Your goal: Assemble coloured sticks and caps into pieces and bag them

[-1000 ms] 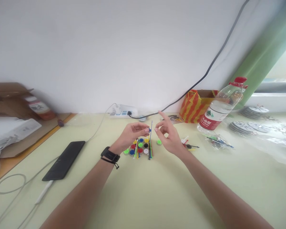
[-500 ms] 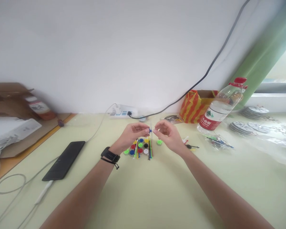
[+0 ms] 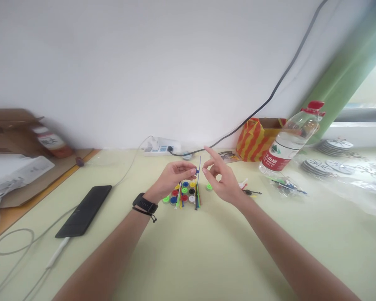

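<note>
My left hand (image 3: pixel 179 175), with a black watch on the wrist, pinches a thin blue plastic pointer (image 3: pixel 199 161) by its hub between thumb and fingertips. The pointer's long end stands up above the table. Just right of it is my right hand (image 3: pixel 219 175), its index finger stretched out, the other fingers curled, and nothing visibly held. Below the hands lie several round coloured plastic pieces (image 3: pixel 184 191) in rows, with thin coloured plastic sticks (image 3: pixel 198 198) lying over them. One green round piece (image 3: pixel 209 187) sits apart, close to my right hand.
A black phone (image 3: pixel 84 211) with a cable lies left. Behind stand a power strip (image 3: pixel 161 147), a red-yellow striped bag (image 3: pixel 253 140) and a tilted-looking water bottle (image 3: pixel 285 148). Loose pointers (image 3: pixel 252 192), a bagged bundle (image 3: pixel 286 186) and stacked discs (image 3: pixel 316 168) are on the right.
My right index finger has stretched upward and away from the thumb. The blue pointer has turned, so its long end now shows upright. My left hand has stayed nearly still.
</note>
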The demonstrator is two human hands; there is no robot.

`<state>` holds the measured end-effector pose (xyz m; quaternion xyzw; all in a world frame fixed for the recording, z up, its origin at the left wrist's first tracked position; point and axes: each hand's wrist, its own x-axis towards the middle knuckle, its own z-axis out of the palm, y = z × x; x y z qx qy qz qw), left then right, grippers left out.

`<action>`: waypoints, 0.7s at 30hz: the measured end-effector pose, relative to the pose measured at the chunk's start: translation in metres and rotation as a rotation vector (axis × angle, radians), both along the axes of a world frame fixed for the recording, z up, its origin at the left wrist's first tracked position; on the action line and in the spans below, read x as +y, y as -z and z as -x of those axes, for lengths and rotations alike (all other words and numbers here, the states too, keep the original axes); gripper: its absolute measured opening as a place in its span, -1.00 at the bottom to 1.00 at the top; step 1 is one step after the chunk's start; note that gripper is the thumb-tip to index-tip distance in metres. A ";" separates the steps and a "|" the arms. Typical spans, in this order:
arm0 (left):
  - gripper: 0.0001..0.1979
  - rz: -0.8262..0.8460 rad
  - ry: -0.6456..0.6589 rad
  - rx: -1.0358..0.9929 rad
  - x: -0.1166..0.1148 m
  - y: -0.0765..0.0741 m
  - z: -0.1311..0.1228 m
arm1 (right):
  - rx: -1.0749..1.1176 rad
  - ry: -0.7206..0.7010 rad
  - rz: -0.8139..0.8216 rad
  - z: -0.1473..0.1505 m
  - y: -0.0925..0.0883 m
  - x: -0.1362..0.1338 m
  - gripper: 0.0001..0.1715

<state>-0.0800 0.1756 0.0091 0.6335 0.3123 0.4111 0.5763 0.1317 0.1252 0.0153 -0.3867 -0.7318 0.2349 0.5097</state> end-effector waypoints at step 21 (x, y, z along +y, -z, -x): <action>-0.67 0.004 0.008 -0.016 -0.001 -0.002 -0.001 | 0.056 -0.102 0.142 -0.003 -0.004 0.005 -0.81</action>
